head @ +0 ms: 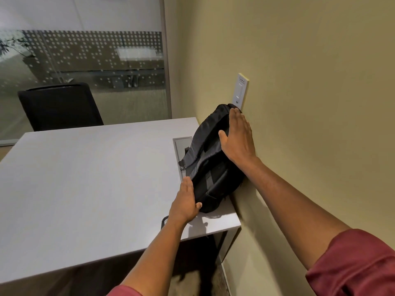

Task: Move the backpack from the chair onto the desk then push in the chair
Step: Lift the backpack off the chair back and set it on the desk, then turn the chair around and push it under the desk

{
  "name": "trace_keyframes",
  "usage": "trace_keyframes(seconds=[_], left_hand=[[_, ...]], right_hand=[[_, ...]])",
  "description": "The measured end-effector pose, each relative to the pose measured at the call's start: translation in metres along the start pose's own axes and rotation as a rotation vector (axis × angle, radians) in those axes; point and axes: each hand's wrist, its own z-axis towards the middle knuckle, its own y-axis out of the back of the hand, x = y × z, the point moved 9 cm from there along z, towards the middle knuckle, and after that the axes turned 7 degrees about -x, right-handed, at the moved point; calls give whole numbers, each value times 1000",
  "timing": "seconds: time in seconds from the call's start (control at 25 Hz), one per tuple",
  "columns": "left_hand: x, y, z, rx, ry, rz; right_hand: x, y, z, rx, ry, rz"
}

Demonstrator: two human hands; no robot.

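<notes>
A black backpack (pixel 213 163) lies on the right edge of the grey desk (pixel 85 189), leaning against the beige wall. My right hand (pixel 238 137) rests flat on the upper side of the backpack with fingers spread. My left hand (pixel 186 201) presses against its lower near end, thumb on the fabric. A strap hangs off the desk's front edge below my left wrist. A black chair (pixel 59 105) stands behind the far side of the desk; the chair the backpack came from is out of view.
A cable hatch (pixel 181 144) is set in the desk just left of the backpack. A white switch plate (pixel 241 90) sits on the wall above the bag. A frosted glass partition (pixel 85 60) closes off the back.
</notes>
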Motion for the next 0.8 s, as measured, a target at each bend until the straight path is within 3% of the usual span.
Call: trace_keyframes(seconds=[0.4, 0.8], left_hand=[[29, 52, -134, -45, 97, 66], [25, 77, -315, -93, 80, 81]], right_hand=[[52, 13, -140, 126, 1, 60], [105, 43, -343, 265, -53, 164]])
